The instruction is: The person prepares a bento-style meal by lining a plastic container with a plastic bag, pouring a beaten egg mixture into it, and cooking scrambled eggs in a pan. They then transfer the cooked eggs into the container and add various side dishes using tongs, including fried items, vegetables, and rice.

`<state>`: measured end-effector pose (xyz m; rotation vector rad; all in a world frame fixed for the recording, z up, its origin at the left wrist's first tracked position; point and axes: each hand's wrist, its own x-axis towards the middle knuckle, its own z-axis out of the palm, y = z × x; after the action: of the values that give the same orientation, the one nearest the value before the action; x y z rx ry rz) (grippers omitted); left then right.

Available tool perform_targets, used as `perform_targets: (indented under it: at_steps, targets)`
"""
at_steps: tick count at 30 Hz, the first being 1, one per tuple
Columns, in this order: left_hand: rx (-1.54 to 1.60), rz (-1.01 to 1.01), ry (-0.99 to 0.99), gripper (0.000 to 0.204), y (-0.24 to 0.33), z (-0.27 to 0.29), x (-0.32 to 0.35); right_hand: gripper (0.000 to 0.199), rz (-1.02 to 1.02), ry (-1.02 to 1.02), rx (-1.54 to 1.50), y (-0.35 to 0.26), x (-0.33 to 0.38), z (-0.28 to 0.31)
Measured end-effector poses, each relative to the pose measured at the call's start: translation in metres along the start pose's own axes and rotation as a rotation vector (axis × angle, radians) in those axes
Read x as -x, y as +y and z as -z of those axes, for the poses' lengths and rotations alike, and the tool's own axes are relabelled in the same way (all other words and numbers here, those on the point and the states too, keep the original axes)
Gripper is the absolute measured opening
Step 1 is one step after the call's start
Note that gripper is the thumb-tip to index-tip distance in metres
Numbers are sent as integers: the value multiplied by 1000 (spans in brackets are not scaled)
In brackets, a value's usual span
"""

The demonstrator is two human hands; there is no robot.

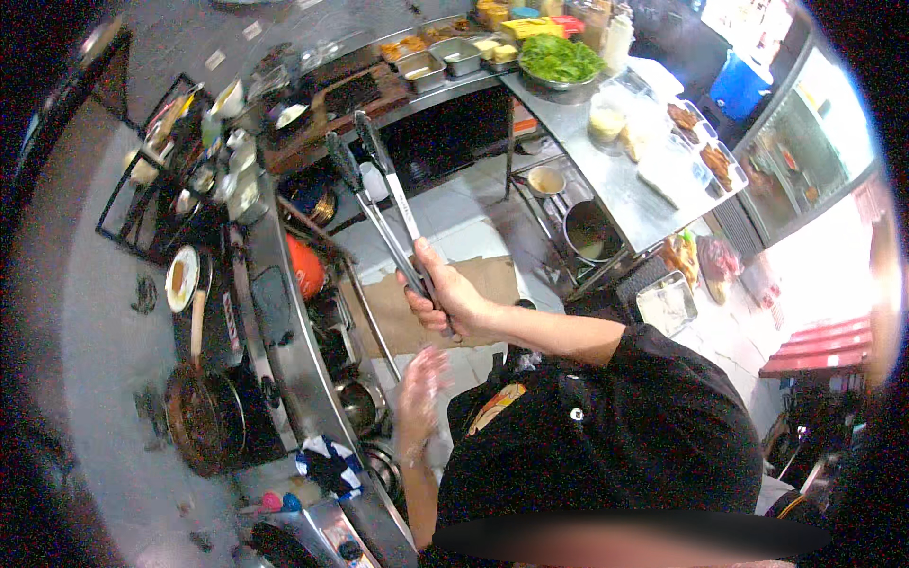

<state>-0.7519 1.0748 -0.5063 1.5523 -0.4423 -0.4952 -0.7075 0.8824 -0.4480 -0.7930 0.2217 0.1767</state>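
Right hand (445,295) is fisted around the lower end of the tongs (379,204); fingers (423,308) wrap the handle, thumb on top. The tongs run up and left from the fist, and the two dark-tipped arms stand slightly apart at the far end, holding nothing. The tips hang in the air short of the grill (352,93) on the back counter, not touching it.

Left hand (419,381) sits below the right fist, just beside it, palm flat, fingers stretched out and together. It is motion-blurred, so contact is unclear; nothing shows in it. Fingertips point up toward the cardboard (398,308) on the floor, which lies behind both hands.

Left of the left fingers: steel pots (360,402) on the shelf under the counter edge, and a blue-and-white cloth (329,466) just below them. Further left, well away from both hands, a dark pan (204,417) with a wooden handle on the stove, and a small plate (182,277) above it. An orange round thing (305,267) sits left of the right fist, under the counter.

Far past the tong tips: steel trays (445,57) with food, and a bowl of greens (561,62) on the steel table (615,180) to the right.
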Motion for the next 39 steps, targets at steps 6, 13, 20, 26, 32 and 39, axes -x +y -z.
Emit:
perform_targets:
  at_steps: [6,13,20,26,32,39]
  targets:
    - [318,249,-250,23,7,-98,-123,65,170,138,-157,-72,-7,73]
    - [272,356,-397,14,2,-196,-255,64,333,222,-253,-196,-15,184]
    - [34,277,-996,30,22,-311,-381,69,433,634,-243,-305,49,309]
    - [19,430,-652,42,-80,-427,-548,69,676,1053,-98,-325,118,376]
    - [-517,-504,-699,28,-201,-513,-638,54,710,1067,53,-315,136,390]
    - [-685,-138,-785,30,-102,-472,-644,44,651,1143,285,-328,125,415]
